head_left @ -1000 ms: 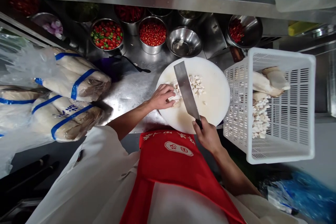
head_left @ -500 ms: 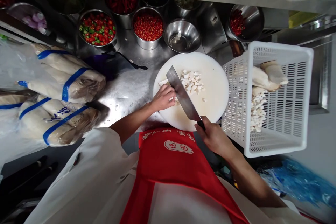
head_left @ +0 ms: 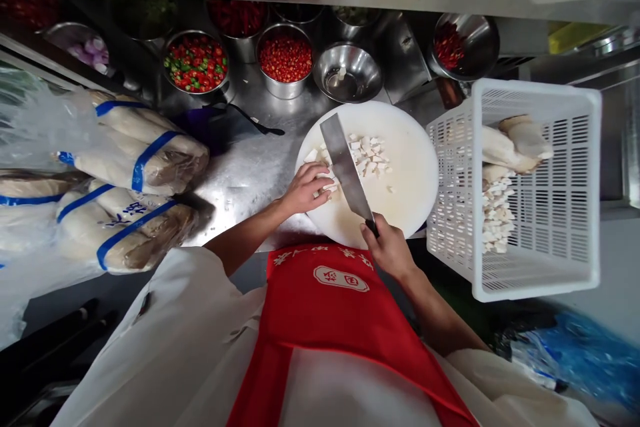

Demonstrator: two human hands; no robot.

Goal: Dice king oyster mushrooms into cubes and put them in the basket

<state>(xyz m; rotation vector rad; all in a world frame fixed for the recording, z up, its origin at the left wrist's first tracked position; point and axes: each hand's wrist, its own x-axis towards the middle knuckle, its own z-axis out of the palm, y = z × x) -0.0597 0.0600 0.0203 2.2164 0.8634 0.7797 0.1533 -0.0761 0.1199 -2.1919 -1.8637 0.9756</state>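
My right hand is wrapped round the black handle of a cleaver. The blade slants up and left across the round white cutting board. My left hand is at the board's left side, fingers and thumb bent around white mushroom pieces beside the blade. The fingertips partly cover these pieces. Diced mushroom lies in a loose heap to the right of the blade. Other pieces lie just above my left hand.
At the right stands a white plastic basket with whole mushrooms and cut ones. Bagged mushrooms with blue tape lie left. Along the back are bowls of chopped peppers, red chillies and a steel bowl.
The cleaver has turned a little more upright, and my right hand has shifted slightly up and left. My left fingers have straightened and spread somewhat. Diced pieces now show above the left hand.
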